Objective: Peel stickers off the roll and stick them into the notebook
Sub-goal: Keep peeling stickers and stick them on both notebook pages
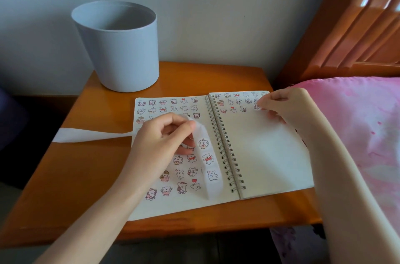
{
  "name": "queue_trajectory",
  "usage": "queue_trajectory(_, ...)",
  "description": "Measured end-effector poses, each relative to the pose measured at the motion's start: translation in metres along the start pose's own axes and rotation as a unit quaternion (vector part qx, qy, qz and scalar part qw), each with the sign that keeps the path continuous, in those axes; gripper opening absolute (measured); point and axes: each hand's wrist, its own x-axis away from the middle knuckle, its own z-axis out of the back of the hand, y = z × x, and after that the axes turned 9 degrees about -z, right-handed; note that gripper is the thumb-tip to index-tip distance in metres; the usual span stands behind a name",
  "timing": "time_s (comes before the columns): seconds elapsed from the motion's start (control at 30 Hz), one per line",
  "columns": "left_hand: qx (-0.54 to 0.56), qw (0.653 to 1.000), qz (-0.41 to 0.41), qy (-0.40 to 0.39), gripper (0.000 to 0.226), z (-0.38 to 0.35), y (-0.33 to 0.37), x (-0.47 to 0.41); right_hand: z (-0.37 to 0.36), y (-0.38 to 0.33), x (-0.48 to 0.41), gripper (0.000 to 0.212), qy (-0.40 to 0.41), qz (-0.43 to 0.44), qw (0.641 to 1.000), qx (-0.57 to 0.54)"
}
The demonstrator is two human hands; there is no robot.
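Note:
An open spiral notebook [266, 155] lies on the wooden bedside table [91, 177]. Its left page is covered with several small bear stickers; the right page carries a few rows at the top only. My left hand [160, 140] pinches the white sticker strip [208, 164] over the left page; three stickers show on the strip's hanging end. The peeled backing tail [86, 135] trails left across the table. My right hand [285, 107] is at the right page's upper right, fingertips holding a small sticker [256, 107] against the paper.
A grey-blue round bin [118, 47] stands at the table's back left against the wall. A pink bed cover [357, 134] borders the table on the right, with a wooden headboard [350, 25] behind it.

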Motion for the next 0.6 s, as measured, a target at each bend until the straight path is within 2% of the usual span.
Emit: queue_trajectory(0.6,-0.003,1.000,-0.003,0.000,0.010,0.0002,-0.0010,-0.0002,-0.0073,0.0014,-0.0030,0.004,0.011,0.006,1.000,-0.003)
